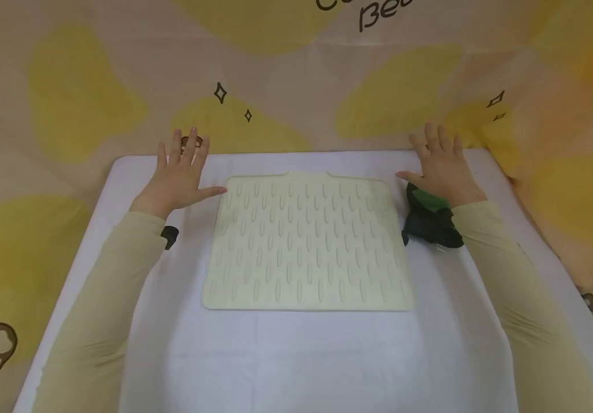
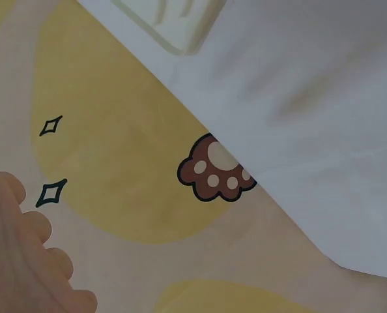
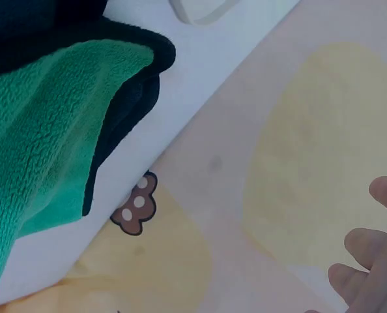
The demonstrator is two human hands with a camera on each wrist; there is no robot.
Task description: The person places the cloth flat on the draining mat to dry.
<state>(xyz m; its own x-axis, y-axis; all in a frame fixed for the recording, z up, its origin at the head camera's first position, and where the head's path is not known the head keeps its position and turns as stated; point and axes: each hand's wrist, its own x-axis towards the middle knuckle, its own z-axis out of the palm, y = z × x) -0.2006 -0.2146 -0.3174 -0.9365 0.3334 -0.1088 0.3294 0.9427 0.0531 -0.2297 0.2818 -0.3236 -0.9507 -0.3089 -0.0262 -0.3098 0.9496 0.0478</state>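
My left hand (image 1: 174, 178) hovers with fingers spread near the table's far left corner, its thumb tip by the upper left corner of a cream ridged mat (image 1: 306, 241). The mat lies flat in the middle of the table, with rows of raised oval bumps. My right hand (image 1: 443, 166), fingers spread as well, is held over the far right part, holding nothing. Below it lies a crumpled cloth (image 1: 427, 221), dark with a green side; the right wrist view shows the cloth's fuzzy green face (image 3: 57, 124) and black edging. The right forearm hides part of it.
A white cloth covers the table (image 1: 296, 361). Behind and around it hangs a yellow and beige patterned sheet (image 1: 286, 74) with paw prints. A small black object (image 1: 170, 236) shows beside the left wrist, probably part of the wrist camera.
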